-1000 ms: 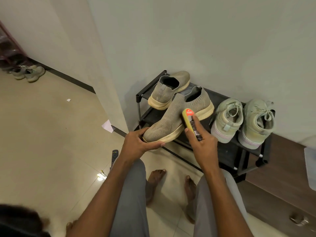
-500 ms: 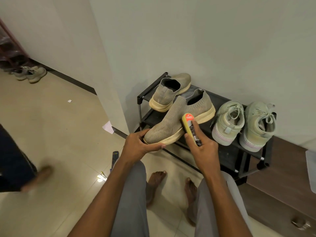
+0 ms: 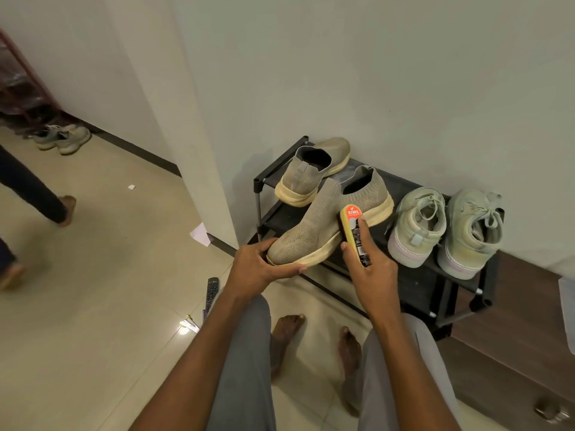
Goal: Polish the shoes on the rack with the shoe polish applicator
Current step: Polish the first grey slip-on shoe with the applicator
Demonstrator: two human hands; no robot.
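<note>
Head view: shoe [image 3: 323, 225] on rack [image 3: 413, 275] edge, long axis heel far-right to toe near-left. Left hand [image 3: 261, 265] grips toe. Right hand [image 3: 370, 269] holds applicator [image 3: 354, 234], touching shoe's right flank, mid-length

Left hand [image 3: 259, 264] and right hand [image 3: 371, 269] both curled, gripping.

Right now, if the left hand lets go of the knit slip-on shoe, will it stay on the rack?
Probably not: the knit slip-on shoe overhangs the rack edge, its toe held by the left hand. Its upper looks soft, likely yielding under the polish applicator.
</note>
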